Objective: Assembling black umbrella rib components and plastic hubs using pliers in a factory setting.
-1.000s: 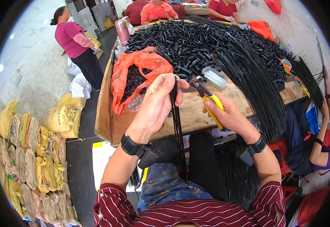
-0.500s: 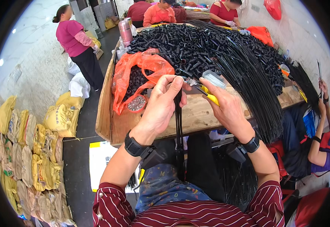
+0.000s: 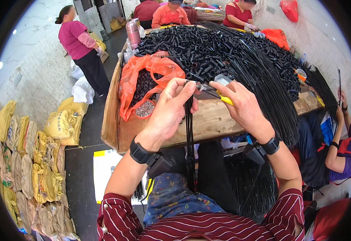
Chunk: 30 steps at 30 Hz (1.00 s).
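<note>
My left hand is closed around a bundle of thin black cables, which hangs straight down over the table edge toward my lap. At its thumb and fingertip the upper end of the bundle shows a small dark piece, too small to make out. My right hand grips a pair of pliers with yellow handles. The metal jaws point left and meet the work at my left fingertips. Whether they are closed on it is hard to see. A clear plastic box lies just beyond my right hand, partly hidden by it.
Black tubular parts heap over the wooden table, with long black cables at right. An orange bag and a red dish of metal bits sit left. Co-workers are around; yellow sacks line the left wall.
My right hand has shifted slightly and turned with the pliers, covering more of the clear box. The left hand keeps its hold on the cables in nearly the same place.
</note>
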Each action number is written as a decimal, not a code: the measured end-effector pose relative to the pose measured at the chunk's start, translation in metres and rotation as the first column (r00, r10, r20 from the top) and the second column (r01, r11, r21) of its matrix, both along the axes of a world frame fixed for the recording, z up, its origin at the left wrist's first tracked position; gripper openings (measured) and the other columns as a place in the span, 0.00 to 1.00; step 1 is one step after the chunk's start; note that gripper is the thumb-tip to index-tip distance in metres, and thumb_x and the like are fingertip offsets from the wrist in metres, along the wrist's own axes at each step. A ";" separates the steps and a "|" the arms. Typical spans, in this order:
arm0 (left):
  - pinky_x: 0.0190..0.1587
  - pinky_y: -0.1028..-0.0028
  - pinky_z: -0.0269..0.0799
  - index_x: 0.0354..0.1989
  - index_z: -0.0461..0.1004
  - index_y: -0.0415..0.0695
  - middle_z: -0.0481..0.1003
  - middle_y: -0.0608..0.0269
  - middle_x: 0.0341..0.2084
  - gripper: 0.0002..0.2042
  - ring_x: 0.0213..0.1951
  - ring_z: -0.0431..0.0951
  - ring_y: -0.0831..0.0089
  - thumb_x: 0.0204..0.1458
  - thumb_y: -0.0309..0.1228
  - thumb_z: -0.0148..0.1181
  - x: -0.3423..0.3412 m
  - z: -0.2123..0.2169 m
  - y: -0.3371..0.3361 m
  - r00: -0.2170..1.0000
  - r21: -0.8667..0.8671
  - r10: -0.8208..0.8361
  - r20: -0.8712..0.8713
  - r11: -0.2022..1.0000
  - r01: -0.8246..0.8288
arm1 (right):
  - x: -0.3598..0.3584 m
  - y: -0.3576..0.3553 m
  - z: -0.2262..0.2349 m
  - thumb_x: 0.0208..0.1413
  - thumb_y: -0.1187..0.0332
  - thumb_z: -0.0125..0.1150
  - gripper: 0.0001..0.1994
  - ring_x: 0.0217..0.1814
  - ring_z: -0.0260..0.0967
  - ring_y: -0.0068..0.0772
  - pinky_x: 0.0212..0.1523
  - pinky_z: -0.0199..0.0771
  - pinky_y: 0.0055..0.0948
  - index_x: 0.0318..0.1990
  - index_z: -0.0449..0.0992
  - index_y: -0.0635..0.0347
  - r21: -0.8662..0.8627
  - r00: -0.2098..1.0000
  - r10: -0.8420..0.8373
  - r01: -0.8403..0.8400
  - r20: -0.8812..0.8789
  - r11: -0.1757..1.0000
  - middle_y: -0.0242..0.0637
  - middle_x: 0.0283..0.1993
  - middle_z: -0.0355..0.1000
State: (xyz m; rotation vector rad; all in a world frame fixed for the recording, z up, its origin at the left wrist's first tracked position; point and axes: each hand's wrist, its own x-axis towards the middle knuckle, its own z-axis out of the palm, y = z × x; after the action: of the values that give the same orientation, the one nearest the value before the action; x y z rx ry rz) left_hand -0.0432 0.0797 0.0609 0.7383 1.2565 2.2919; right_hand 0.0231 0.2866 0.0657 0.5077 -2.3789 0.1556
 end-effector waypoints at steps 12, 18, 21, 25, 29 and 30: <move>0.32 0.75 0.66 0.40 0.67 0.41 0.72 0.64 0.32 0.12 0.29 0.71 0.77 0.61 0.38 0.53 -0.005 -0.005 -0.005 0.991 0.064 -0.130 -0.030 0.989 0.132 | 0.040 -0.034 0.015 0.53 0.66 0.64 0.15 0.21 0.70 0.23 0.20 0.70 0.20 0.45 0.69 0.61 -0.811 0.333 0.782 0.471 0.527 0.346 0.34 0.25 0.70; 0.30 0.77 0.63 0.41 0.67 0.41 0.71 0.65 0.31 0.12 0.27 0.70 0.78 0.60 0.38 0.55 -0.004 -0.006 -0.012 0.993 0.078 -0.112 -0.022 0.990 0.114 | 0.041 -0.029 0.020 0.43 0.72 0.66 0.25 0.37 0.74 0.38 0.38 0.73 0.35 0.52 0.67 0.64 -0.406 0.958 0.170 -0.064 0.230 0.911 0.44 0.38 0.73; 0.30 0.77 0.63 0.42 0.67 0.41 0.71 0.65 0.31 0.11 0.27 0.70 0.78 0.60 0.36 0.54 -0.005 -0.007 -0.013 0.995 0.061 -0.085 -0.048 0.994 0.087 | 0.029 -0.012 0.015 0.44 0.71 0.65 0.24 0.39 0.73 0.44 0.39 0.73 0.37 0.51 0.68 0.63 -0.046 0.979 0.110 -0.120 -0.170 0.992 0.47 0.44 0.72; 0.30 0.77 0.63 0.42 0.67 0.41 0.71 0.66 0.30 0.10 0.27 0.69 0.78 0.60 0.36 0.54 -0.003 -0.006 -0.011 0.997 0.039 -0.068 -0.030 0.997 0.069 | 0.038 -0.014 0.016 0.51 0.68 0.66 0.22 0.32 0.74 0.29 0.31 0.73 0.28 0.52 0.68 0.66 -0.718 0.694 0.428 0.185 0.578 0.670 0.40 0.34 0.74; 0.30 0.77 0.63 0.40 0.69 0.41 0.71 0.66 0.30 0.10 0.26 0.69 0.78 0.60 0.36 0.54 -0.006 -0.006 -0.014 0.996 0.061 -0.092 0.017 0.994 0.090 | 0.043 -0.026 0.024 0.55 0.66 0.63 0.23 0.20 0.71 0.23 0.21 0.70 0.22 0.56 0.64 0.62 -0.796 0.420 0.677 0.289 0.604 0.531 0.39 0.29 0.73; 0.30 0.78 0.63 0.39 0.70 0.41 0.71 0.66 0.31 0.10 0.26 0.68 0.79 0.60 0.36 0.53 -0.007 -0.007 -0.016 0.998 0.051 -0.068 0.008 0.996 0.068 | 0.044 -0.030 0.029 0.49 0.75 0.63 0.26 0.24 0.73 0.27 0.26 0.73 0.26 0.57 0.64 0.62 -0.723 0.480 0.560 0.282 0.676 0.631 0.39 0.31 0.74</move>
State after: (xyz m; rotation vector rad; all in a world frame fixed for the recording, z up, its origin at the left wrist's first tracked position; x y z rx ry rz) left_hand -0.0498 0.0640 0.0536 0.7752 1.1546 2.2773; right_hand 0.0673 0.2565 0.0944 0.1934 -2.7934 1.9115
